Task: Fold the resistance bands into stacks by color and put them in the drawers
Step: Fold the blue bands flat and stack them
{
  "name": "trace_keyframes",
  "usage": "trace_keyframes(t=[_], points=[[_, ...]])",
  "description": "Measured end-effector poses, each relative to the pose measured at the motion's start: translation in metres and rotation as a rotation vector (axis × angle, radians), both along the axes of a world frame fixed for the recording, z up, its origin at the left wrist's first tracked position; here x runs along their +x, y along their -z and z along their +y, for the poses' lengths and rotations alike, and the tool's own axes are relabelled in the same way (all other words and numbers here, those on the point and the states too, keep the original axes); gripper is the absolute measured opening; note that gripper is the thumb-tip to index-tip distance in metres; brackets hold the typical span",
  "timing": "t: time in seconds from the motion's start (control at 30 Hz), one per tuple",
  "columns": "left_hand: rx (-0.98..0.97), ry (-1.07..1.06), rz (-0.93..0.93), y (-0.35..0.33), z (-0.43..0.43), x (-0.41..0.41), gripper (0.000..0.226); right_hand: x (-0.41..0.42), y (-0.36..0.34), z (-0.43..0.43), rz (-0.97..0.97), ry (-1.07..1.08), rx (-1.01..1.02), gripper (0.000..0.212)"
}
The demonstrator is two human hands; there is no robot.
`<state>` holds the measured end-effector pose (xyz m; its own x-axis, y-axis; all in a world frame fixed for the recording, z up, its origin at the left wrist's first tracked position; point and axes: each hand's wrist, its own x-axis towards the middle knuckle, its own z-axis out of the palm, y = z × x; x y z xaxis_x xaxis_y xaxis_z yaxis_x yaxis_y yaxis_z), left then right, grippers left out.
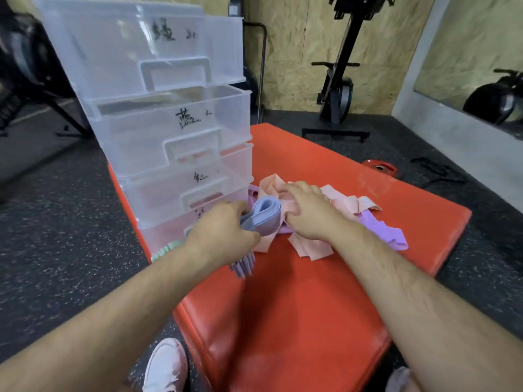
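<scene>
My left hand (223, 236) clamps the folded pale-lilac rubber band stack (264, 215), the clear plastic drawers (181, 131) just left of that grip, my right hand (308, 210) curls onto loose pink bands (342, 202) beside it, hold unclear, and a slackened pinch could let the layers spring apart.

Translucent smooth plastic drawers (169, 131), glossy orange vinyl mat (297, 306), speckled rubber floor (70, 222)
</scene>
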<state>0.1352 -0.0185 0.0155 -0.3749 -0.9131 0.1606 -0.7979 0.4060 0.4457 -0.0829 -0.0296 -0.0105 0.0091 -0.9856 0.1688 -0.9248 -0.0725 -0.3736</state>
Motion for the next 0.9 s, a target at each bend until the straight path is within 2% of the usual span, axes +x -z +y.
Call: trace_keyframes(t=[0.07,0.2,0.27,0.37,0.4,0.5,0.57,0.67,0.73,0.77,0.83,0.9], points=[[-0.001,-0.036,0.012,-0.001,-0.004,0.004,0.016,0.005,0.004,-0.023,0.128,0.021,0.049,0.065],[-0.031,-0.047,-0.002,0.003,-0.01,0.006,0.019,0.009,0.019,-0.06,0.236,-0.017,0.322,0.083],[-0.024,-0.035,-0.002,0.007,-0.014,0.006,0.021,0.009,0.024,-0.07,0.225,-0.062,0.365,0.081],[-0.033,-0.019,-0.003,0.013,-0.018,0.006,0.023,0.012,0.028,-0.078,0.271,-0.09,0.367,0.091],[-0.039,-0.02,-0.005,0.014,-0.02,0.005,0.022,0.012,0.031,-0.081,0.258,-0.086,0.363,0.089],[-0.032,-0.029,-0.019,0.016,-0.022,0.003,0.016,0.017,0.038,-0.091,0.092,0.038,0.442,0.057],[-0.031,-0.039,-0.026,0.016,-0.025,0.003,0.016,0.023,0.034,-0.092,0.137,0.015,0.417,0.049],[-0.039,-0.061,-0.034,0.015,-0.025,0.001,0.017,0.031,0.028,-0.088,0.245,-0.111,0.375,0.054],[-0.035,-0.07,-0.026,0.014,-0.024,-0.002,0.015,0.025,0.029,-0.081,0.284,-0.126,0.297,0.037],[-0.033,-0.07,-0.024,0.013,-0.023,-0.004,0.014,0.018,0.029,-0.075,0.252,-0.1,0.223,0.027],[-0.021,-0.068,-0.008,0.012,-0.021,-0.008,0.012,-0.004,0.026,-0.062,0.208,0.018,0.107,0.04],[0.006,-0.071,0.023,0.011,-0.019,-0.014,0.011,-0.034,0.019,-0.054,0.316,0.194,0.102,0.048]])
